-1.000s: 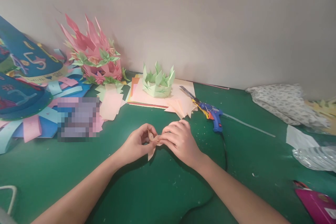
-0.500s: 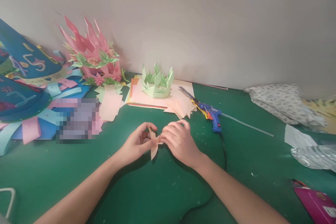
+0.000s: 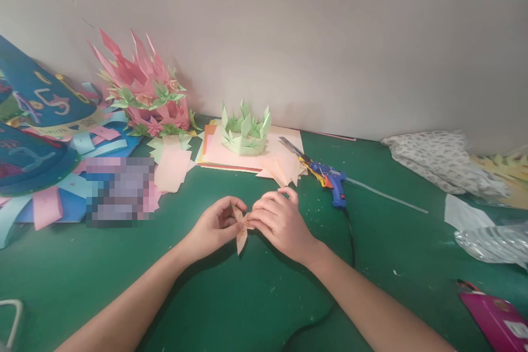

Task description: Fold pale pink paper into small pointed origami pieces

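Both of my hands meet over the green table and pinch one small folded piece of peach paper. My left hand grips it from the left with thumb and fingers closed. My right hand holds its right end, fingers curled over it. The paper's pointed tips stick up and down between the hands. Just beyond my right hand lies a pile of similar peach folded pieces.
A blue glue gun with its black cord lies to the right. Behind stand a green paper crown on a stack of coloured sheets, and a pink spiky paper ornament. Blue party hats sit left; cloth and plastic right.
The hands have turned the peach piece a little, so its lower point shows more plainly between them. The view has shifted slightly; nothing else moved.
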A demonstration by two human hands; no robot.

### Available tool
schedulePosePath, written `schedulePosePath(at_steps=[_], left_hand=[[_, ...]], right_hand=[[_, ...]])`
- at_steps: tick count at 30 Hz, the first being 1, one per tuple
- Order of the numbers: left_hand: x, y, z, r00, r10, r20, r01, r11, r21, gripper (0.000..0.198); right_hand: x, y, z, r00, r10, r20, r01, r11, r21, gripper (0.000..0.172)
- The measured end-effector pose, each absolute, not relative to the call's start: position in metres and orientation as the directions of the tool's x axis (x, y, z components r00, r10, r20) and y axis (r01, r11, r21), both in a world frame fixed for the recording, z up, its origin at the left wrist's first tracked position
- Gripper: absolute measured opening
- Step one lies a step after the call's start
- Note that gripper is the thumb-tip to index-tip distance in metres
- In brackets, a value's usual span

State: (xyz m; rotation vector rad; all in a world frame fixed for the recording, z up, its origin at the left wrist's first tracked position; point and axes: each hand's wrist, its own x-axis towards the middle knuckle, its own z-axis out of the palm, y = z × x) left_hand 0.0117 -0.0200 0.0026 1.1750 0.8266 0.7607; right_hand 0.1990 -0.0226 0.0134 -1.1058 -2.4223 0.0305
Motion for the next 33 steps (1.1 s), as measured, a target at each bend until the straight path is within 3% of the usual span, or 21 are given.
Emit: schedulePosePath(at_steps=[7,17,33], left_hand=[[0.0112,-0.0200,0.0023,0.527,0.838,-0.143,-0.088,0.221,0.971,0.021],[0.0118,-0.0205,0.0041,0.569,0.811,-0.140,-0.078,0.223,0.972,0.023],[0.0100,-0.0176,0.0008,0.574,0.807,-0.139,-0.035,0.194,0.980,0.022]], right_hand=[[0.1971,-0.0258,0.0134,-0.564,0.718,0.408,0.672,0.686,-0.278,0.018],[0.1998,-0.0266,0.0154,-0.624,0.680,0.386,0.656,0.724,-0.214,0.016],[0.1984,-0.0250,0.0125,-0.594,0.686,0.421,0.661,0.714,-0.231,0.023]])
